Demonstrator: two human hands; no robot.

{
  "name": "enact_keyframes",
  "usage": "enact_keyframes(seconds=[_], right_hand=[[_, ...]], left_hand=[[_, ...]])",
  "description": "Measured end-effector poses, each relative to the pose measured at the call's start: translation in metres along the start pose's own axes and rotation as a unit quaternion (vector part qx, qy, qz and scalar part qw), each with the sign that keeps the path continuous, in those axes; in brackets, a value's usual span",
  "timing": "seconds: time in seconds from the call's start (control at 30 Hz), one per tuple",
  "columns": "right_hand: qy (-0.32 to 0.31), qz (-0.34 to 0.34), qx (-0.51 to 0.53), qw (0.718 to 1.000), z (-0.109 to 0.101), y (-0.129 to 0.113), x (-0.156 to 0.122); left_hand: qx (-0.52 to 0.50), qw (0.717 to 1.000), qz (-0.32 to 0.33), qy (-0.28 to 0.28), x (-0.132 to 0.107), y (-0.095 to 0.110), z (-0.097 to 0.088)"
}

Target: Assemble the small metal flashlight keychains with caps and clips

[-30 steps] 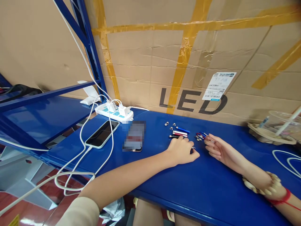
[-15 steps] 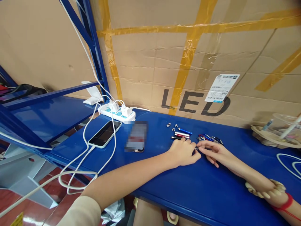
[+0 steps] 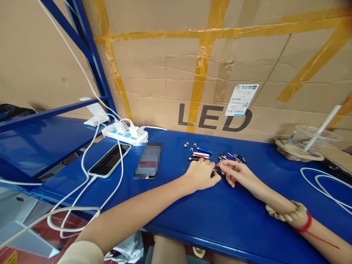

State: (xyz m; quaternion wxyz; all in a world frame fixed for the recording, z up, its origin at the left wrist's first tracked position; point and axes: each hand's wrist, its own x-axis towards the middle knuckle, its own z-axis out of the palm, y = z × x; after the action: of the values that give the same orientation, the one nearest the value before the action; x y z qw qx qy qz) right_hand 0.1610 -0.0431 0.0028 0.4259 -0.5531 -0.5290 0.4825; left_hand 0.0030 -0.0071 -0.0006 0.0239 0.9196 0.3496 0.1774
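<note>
My left hand is closed over the blue table, its fingers curled around a small silvery piece that barely shows. Facing it, my right hand has thumb and forefinger pinched close to that piece; what they hold, if anything, is hidden. Just beyond my left knuckles lie slim pen-like tubes: a blue one, a silver one, a red one and a black one. Small metal bits rest behind them. Past my right fingers is a pile of coloured pieces with metal clips.
A white power strip with chargers stands at the back left. A phone on a cable and a blurred phone lie nearer. At right are a cup in a carton holder and a coiled white cable.
The view has swung to the right, so everything appears further left. Both hands remain close together; the right fingers have drawn in a little around the pinch.
</note>
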Motion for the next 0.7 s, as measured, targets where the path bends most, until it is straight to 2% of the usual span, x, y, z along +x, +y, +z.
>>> enact_keyframes(seconds=[0.17,0.33,0.53,0.7], right_hand=[[0.042,0.014,0.131,0.99,-0.002,-0.004,-0.002],[0.041,0.019,0.284,0.958,-0.007,-0.007,-0.004],[-0.008,-0.023,0.266,0.964,-0.002,-0.008,-0.012],[-0.074,0.001,0.289,0.954,0.005,-0.01,-0.023]], left_hand=[[0.01,1.0,-0.008,-0.009,0.002,0.002,-0.003],[0.02,0.999,-0.018,-0.018,0.006,0.004,-0.005],[0.038,0.999,-0.013,-0.032,0.009,0.005,-0.004],[0.051,0.998,-0.012,-0.042,0.01,0.005,-0.003]])
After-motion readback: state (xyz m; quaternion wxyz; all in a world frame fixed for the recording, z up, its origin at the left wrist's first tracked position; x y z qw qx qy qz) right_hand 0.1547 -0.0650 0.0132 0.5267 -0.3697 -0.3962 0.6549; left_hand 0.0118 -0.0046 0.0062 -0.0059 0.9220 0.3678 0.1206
